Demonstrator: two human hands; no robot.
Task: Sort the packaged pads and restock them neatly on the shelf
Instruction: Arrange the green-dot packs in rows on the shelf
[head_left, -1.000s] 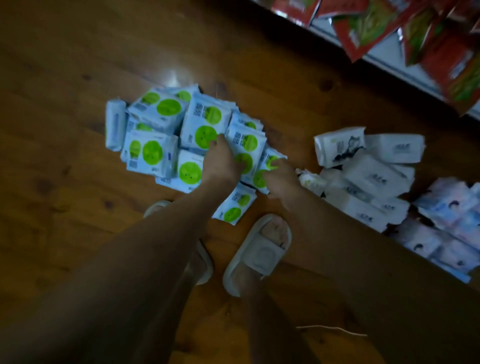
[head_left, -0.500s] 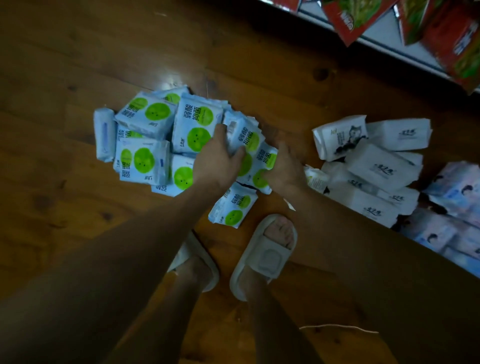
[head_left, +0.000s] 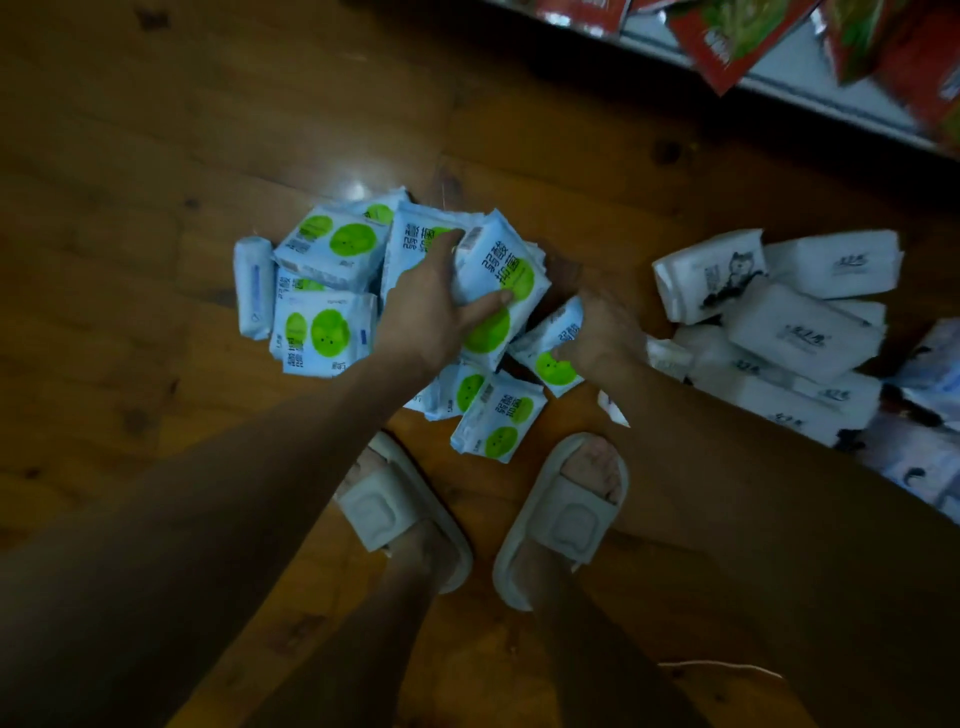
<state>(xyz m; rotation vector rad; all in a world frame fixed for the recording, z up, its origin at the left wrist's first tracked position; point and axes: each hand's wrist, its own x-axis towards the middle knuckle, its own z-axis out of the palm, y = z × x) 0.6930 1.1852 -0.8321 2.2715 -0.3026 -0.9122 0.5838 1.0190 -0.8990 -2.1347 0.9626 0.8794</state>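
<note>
Packs of pads with green circles (head_left: 332, 291) are lying in a loose heap on the wooden floor (head_left: 156, 156), just in front of our feet. We are bending over this heap and we are reaching down with both arms. Our left hand (head_left: 436, 312) is gripping one pale blue pack (head_left: 506, 275) at the top of the heap: the fingers are going over its far edge and the thumb is pressing on its printed face, so the hand is clamped on it. Our right hand (head_left: 597, 332) is holding a smaller pack (head_left: 556, 348) of the same kind, just beside the first one; the fingers are curling around its right edge and the thumb is lying on the green circle. One more pack (head_left: 496, 421) is lying alone, near the toes of our right slipper (head_left: 563, 519). The left slipper (head_left: 395, 514) is standing beside it.

To the right of the heap, well apart from it, we are seeing a second heap of white packs (head_left: 789, 322), some with a dark cat picture. Behind these, at the right edge, bluish packs (head_left: 935, 364) are lying, but they are blurred. At the top right, red and green bags (head_left: 737, 36) are hanging over the edge of a pale shelf (head_left: 831, 98).
</note>
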